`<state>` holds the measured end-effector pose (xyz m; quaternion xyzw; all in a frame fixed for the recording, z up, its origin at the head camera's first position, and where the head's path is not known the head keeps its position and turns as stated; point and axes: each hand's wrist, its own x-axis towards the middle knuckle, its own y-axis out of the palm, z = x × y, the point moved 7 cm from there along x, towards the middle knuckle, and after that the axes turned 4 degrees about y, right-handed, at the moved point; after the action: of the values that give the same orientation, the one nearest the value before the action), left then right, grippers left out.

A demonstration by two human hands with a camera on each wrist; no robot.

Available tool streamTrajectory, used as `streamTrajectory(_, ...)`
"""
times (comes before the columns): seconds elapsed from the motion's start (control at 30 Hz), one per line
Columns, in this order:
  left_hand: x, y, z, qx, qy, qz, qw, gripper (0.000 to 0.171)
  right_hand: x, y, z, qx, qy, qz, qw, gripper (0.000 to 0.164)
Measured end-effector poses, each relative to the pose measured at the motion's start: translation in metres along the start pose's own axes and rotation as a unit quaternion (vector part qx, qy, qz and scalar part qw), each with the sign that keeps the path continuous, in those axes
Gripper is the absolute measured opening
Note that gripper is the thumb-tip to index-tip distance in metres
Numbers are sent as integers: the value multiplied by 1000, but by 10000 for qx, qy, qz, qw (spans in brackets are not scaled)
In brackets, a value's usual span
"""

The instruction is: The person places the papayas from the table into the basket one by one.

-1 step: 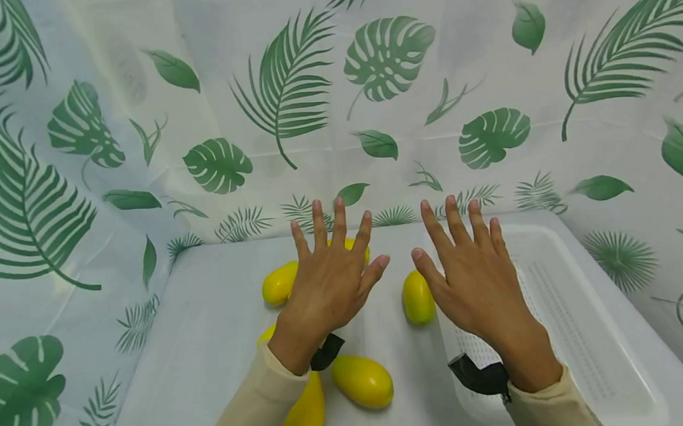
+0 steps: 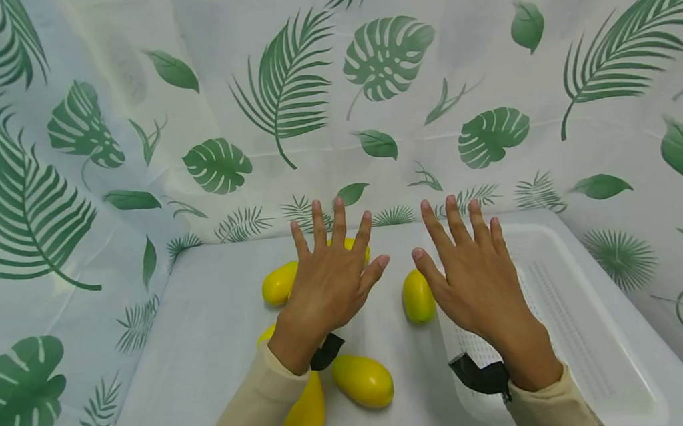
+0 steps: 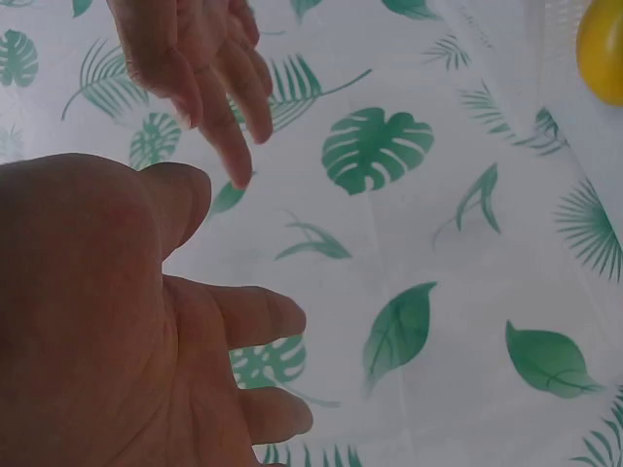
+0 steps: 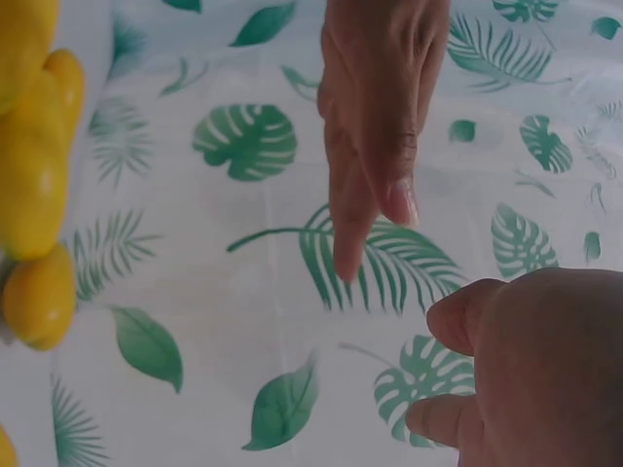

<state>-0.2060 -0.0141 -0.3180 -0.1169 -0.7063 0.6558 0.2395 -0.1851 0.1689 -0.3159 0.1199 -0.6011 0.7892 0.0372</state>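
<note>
My left hand [image 2: 326, 288] is held up with its fingers straight and spread, over several yellow fruits. My right hand [image 2: 482, 282], fingers also straight and spread, overlaps the left side of a white plastic basket [image 2: 613, 345] in the head view. Neither hand holds anything. Between the hands lies an oval yellow fruit [image 2: 418, 297], close by the basket's left rim. A mango-shaped fruit [image 2: 363, 381] and a longer, pear-shaped one [image 2: 302, 422] sit below my left wrist. Another yellow fruit [image 2: 278, 285] shows left of that hand, and more are partly hidden behind it.
A white cloth [image 2: 208, 357] covers the table. Behind it and on both sides hang white sheets with green leaf prints [image 2: 389, 59]. The basket has a perforated bottom and stands along the table's right side. Each wrist wears a black camera mount [image 2: 481, 374].
</note>
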Motion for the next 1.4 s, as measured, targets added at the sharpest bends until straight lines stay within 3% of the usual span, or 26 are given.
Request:
streamTrajectory(0.6, -9, 6, 15, -295, -162, 56, 9994, 73, -10, 0, -30, 190, 194, -83, 9996, 80)
streamTrajectory(1.03, -11, 17, 42, -522, -364, 66, 9979, 79, -7, 5, -51, 151, 181, -156, 9996, 82)
streamTrajectory(1.27, -18, 26, 59, -289, -501, 168, 9982, 77, -8, 10, -67, 89, 200, -183, 9996, 80)
streamTrajectory(1.4, -23, 29, 66, -385, -578, 185, 9974, 76, -10, 10, -79, 101, 180, -252, 9995, 79)
